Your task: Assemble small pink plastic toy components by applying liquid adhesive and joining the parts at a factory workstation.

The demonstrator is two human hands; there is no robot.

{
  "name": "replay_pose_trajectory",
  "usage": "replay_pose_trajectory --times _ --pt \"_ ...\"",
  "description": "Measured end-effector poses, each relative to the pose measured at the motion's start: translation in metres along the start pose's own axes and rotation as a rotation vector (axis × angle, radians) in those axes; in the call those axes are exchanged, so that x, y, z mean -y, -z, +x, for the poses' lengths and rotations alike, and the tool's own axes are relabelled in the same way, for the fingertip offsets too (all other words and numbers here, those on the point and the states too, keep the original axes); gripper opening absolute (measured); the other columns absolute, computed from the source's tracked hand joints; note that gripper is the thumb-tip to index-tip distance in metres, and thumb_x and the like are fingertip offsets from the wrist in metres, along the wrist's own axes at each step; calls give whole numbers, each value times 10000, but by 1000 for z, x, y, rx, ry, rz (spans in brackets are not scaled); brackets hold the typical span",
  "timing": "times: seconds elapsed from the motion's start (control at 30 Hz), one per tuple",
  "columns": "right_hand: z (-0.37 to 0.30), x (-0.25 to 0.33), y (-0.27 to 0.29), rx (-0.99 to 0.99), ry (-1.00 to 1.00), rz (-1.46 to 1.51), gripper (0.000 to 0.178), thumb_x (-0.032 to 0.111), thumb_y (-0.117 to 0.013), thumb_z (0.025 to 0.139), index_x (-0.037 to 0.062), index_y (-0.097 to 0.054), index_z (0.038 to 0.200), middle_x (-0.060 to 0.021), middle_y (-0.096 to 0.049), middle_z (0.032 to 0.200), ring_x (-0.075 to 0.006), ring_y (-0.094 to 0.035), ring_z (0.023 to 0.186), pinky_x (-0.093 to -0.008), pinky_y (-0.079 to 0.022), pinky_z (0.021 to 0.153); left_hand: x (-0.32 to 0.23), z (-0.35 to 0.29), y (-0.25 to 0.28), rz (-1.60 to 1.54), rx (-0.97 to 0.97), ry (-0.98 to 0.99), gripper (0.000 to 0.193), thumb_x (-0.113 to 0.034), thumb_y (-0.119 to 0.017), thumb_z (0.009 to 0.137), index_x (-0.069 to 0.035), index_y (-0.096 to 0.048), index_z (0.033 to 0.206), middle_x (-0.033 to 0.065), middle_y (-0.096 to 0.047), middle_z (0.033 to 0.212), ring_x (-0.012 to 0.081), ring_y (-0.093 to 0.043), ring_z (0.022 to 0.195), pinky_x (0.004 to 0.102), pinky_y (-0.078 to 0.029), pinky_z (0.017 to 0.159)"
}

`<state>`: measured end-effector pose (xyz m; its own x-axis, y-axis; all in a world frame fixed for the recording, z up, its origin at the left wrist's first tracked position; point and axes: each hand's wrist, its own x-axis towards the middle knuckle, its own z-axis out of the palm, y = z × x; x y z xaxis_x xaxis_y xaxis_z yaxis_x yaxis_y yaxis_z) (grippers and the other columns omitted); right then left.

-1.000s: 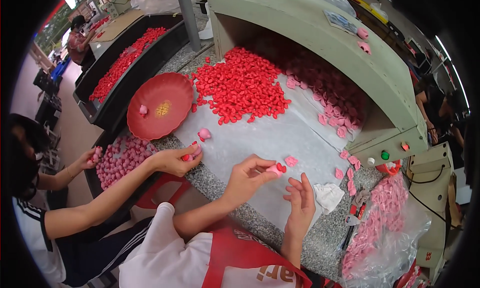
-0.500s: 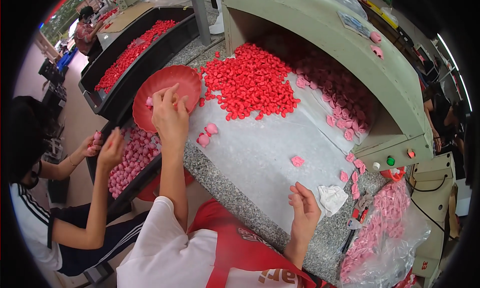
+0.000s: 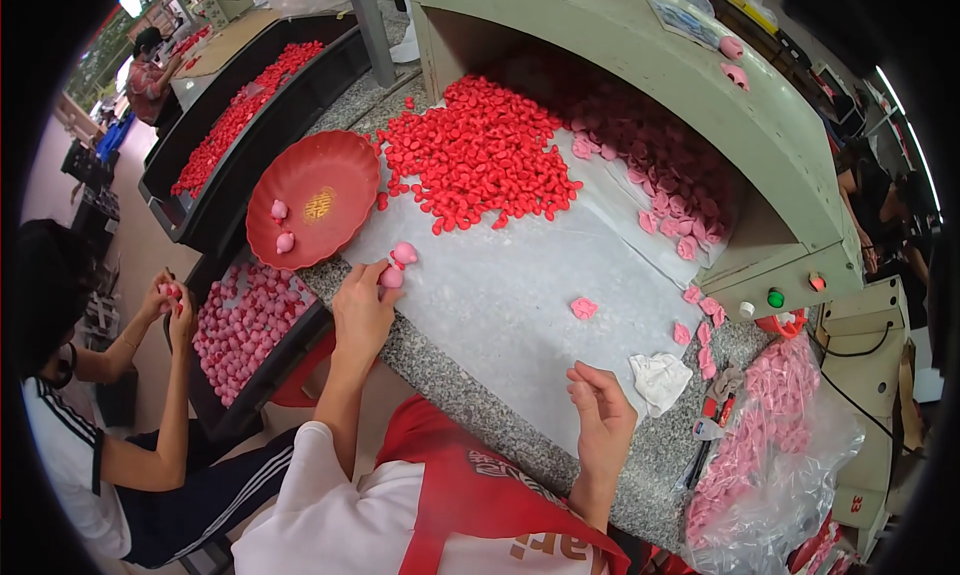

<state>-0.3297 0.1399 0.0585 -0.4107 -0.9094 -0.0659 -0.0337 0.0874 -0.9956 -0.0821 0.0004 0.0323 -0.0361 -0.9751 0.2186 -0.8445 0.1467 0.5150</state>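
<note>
Resting at the table edge, the left hand (image 3: 362, 310) is closed on one pink piece (image 3: 391, 276), with a second pink piece (image 3: 405, 253) touching it. Two more are seen in the red plate (image 3: 318, 197). The right hand (image 3: 601, 415) is held half curled and empty. A clear bag (image 3: 770, 445) of pink pieces lies at the right.

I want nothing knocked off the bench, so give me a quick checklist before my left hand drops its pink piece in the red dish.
1. Left hand has a pink piece at its fingertips: ok.
2. Red dish within reach, beside that hand: ok.
3. Dish has room, only two pieces inside: ok.
4. Dish fully on the bench: not ok, it overhangs the edge.
5. Right hand empty: cannot tell.
6. Loose pink piece waiting on the sheet: ok.
</note>
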Motion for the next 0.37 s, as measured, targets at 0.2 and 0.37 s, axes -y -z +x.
replay_pose_trajectory --times 0.2,0.37 --pt "-11 38 -5 -31 253 -136 263 -53 -588 714 -14 -573 974 -104 -546 953 -155 -531 832 -248 -433 706 -104 -27 11 -1445 768 179 479 83 -601 691 24 -467 1146 110 -560 1049 158 -539 961 253 -455 772" --pt "-17 35 7 -85 364 -101 375 -19 -629 689 24 -557 1055 -130 -528 1002 -198 -514 849 -266 -430 709 -142 -42 -8 -1476 922 -81 499 87 -584 727 4 -427 1193 144 -406 1234 214 -475 1063 343 -439 860"
